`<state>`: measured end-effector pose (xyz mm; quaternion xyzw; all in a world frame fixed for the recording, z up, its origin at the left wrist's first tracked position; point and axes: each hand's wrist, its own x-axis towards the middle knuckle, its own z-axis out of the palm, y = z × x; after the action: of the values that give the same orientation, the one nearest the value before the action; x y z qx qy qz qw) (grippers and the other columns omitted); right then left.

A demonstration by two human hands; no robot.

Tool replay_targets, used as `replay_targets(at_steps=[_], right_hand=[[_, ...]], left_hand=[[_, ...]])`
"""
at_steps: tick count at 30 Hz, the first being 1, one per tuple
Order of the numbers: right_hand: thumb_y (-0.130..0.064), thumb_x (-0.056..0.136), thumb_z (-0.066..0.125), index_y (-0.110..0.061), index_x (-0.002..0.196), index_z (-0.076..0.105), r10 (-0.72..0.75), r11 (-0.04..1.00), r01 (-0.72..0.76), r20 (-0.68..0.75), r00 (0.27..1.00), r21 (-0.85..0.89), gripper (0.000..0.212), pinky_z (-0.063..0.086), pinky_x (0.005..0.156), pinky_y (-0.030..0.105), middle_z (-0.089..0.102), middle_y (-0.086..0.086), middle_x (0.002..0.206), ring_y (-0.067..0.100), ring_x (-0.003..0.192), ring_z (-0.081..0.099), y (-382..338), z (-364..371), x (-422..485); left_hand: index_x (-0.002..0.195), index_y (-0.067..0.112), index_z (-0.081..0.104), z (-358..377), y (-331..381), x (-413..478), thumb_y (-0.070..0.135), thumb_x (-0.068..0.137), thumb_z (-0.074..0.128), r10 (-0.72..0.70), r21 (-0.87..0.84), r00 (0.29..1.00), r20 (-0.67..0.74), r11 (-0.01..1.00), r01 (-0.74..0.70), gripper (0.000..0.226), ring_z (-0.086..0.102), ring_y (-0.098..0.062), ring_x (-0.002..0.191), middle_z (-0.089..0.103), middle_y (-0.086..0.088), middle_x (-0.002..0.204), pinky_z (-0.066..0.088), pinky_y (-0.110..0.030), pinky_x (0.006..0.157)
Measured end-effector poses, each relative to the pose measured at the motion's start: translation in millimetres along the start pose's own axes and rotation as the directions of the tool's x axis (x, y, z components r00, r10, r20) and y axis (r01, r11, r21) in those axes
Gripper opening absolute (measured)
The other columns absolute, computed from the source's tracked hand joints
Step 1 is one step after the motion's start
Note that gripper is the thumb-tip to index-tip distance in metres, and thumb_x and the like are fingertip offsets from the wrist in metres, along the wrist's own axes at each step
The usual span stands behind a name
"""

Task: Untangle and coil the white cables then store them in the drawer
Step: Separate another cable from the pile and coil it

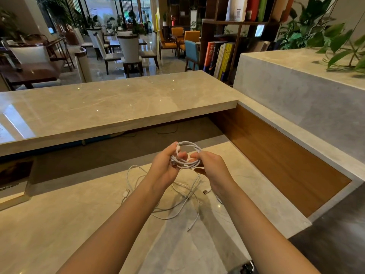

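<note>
Head view: the white coil [186, 165] is held above the counter [79, 224], roughly upright and widest side to side, its plug seemingly pointing down. The left hand [166, 165] and right hand [209, 165] curl their fingers round it. Loose cables [188, 198] lie tangled below.

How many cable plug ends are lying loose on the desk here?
3 on the desk, excluding the held coil: left plug, farthest left; right plug, farthest right; thin plug, nearest the camera. Others may be hidden.
</note>
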<state>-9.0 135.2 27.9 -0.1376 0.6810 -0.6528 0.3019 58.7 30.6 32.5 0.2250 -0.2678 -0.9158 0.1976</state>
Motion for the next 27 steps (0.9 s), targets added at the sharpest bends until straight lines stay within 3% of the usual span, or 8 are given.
replay_targets(at_steps=[2,6,10,13,15,22,25,27], right_hand=[[-0.014,0.086,0.053,-0.002,0.094,0.068,0.069,0.998,-0.069,-0.025,0.997,0.005,0.021,0.047,0.073,0.031,0.062,0.006,0.077,0.017,0.079,0.057,2,-3,2],[-0.009,0.088,0.052,-0.007,0.093,0.063,0.180,0.885,-0.232,0.162,0.970,0.403,0.013,0.040,0.069,0.029,0.054,0.006,0.071,0.015,0.070,0.050,4,-9,2],[-0.013,0.092,0.052,-0.007,0.094,0.063,0.038,0.847,-0.176,0.272,0.962,0.501,0.012,0.041,0.075,0.029,0.054,0.003,0.074,0.013,0.072,0.050,7,-15,0],[-0.013,0.094,0.052,-0.009,0.101,0.064,-0.014,0.877,-0.088,0.207,0.978,0.472,0.015,0.045,0.081,0.030,0.057,0.003,0.077,0.014,0.076,0.056,11,-24,1],[-0.014,0.093,0.053,-0.011,0.103,0.065,-0.019,0.905,-0.055,0.171,0.985,0.421,0.015,0.048,0.084,0.031,0.060,0.004,0.081,0.015,0.082,0.059,15,-33,4],[-0.018,0.092,0.058,-0.011,0.107,0.065,-0.086,0.995,0.084,-0.035,0.996,-0.047,0.018,0.054,0.071,0.026,0.067,0.005,0.089,0.016,0.083,0.063,38,-74,19],[-0.009,0.091,0.058,-0.004,0.093,0.067,-0.151,0.975,0.134,-0.089,0.984,-0.175,0.011,0.052,0.063,0.026,0.064,0.005,0.074,0.015,0.066,0.058,46,-101,31],[-0.008,0.090,0.058,-0.001,0.086,0.069,-0.117,0.973,0.086,-0.137,0.984,-0.215,0.013,0.052,0.067,0.038,0.063,0.009,0.072,0.021,0.067,0.057,61,-117,40]], left_hand=[[0.104,0.006,0.049,-1,0,0,0.018,0.097,0.041,-0.030,-0.086,0.998,0.062,0.996,0.035,0.017,0.039,-0.009,0.038,0.048,-0.004,0.062,0.040,-0.018,0.038],[0.122,0.010,0.048,-3,4,2,0.038,0.090,0.048,-0.025,-0.075,0.984,0.176,0.996,0.039,0.042,0.032,-0.008,0.039,0.042,-0.001,0.064,0.030,-0.016,0.037],[0.119,0.012,0.052,-9,3,4,0.027,0.079,0.061,-0.007,0.047,0.975,0.220,0.999,-0.003,0.043,0.046,-0.009,0.048,0.053,-0.002,0.070,0.046,-0.018,0.049],[0.105,0.013,0.059,-13,-4,6,0.014,0.078,0.062,0.008,0.223,0.986,0.167,0.974,-0.046,0.028,0.058,-0.016,0.076,0.061,-0.005,0.083,0.053,-0.031,0.077],[0.102,0.010,0.060,-14,-11,7,0.009,0.085,0.058,0.008,0.296,0.995,0.102,0.954,-0.038,0.017,0.059,-0.018,0.086,0.062,-0.007,0.089,0.053,-0.035,0.083],[0.102,0.002,0.062,-5,-52,18,0.004,0.090,0.054,0.074,0.653,0.997,-0.029,0.756,-0.037,0.014,0.062,-0.018,0.077,0.063,-0.012,0.084,0.057,-0.024,0.069],[0.101,0.004,0.063,3,-73,25,0.000,0.088,0.056,0.032,0.638,0.999,-0.019,0.770,-0.013,0.015,0.063,-0.016,0.072,0.066,-0.009,0.078,0.056,-0.025,0.072],[0.095,0.009,0.062,5,-89,36,-0.002,0.086,0.059,-0.006,0.603,0.999,-0.053,0.797,0.037,0.014,0.063,-0.016,0.070,0.068,-0.008,0.077,0.056,-0.027,0.073]])
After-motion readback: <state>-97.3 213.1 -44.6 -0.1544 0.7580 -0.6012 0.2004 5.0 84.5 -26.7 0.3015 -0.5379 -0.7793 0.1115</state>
